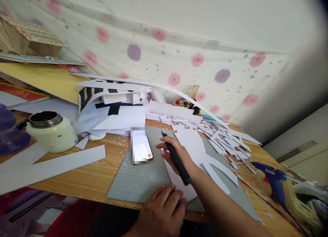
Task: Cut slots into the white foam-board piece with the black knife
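My right hand (pixel 179 158) is closed around a black craft knife (pixel 176 161), held at a slant with its thin tip pointing up and away from me. Under that hand lies a white foam board piece (pixel 191 144) with curved, cut-out edges. My left hand (pixel 164 208) rests at the near edge of the board and the green cutting mat (pixel 128 185), its fingers slightly bent and laid down. Left of the knife, a phone (pixel 142 146) with a lit, partly blurred screen lies on the mat.
White offcuts (pixel 220 134) are heaped at the back right. A blue glue gun (pixel 273 179) stands at the right. An open cream jar (pixel 52 132) and a long white strip (pixel 64 165) are at the left. Printed sheets (pixel 112 107) are piled behind the phone.
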`<move>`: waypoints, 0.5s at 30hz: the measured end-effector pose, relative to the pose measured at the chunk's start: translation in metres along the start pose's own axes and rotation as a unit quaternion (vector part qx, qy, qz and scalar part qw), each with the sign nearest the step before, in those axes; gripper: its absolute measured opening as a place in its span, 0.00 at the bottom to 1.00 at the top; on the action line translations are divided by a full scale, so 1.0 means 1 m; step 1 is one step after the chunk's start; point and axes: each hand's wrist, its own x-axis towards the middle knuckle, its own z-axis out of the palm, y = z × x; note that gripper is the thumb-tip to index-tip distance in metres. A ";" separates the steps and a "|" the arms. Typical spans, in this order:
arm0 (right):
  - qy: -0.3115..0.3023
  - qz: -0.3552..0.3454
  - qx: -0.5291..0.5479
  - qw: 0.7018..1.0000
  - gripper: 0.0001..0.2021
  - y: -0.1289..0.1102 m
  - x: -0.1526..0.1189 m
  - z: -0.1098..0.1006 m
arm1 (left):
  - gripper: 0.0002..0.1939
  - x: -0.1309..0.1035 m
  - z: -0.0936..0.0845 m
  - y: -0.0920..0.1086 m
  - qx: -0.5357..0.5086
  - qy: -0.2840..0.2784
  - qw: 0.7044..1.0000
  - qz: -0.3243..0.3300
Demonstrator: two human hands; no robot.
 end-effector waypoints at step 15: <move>-0.023 -0.004 -0.047 0.999 0.19 0.039 0.028 0.042 | 0.05 -0.001 0.011 0.001 0.042 0.067 0.997 0.011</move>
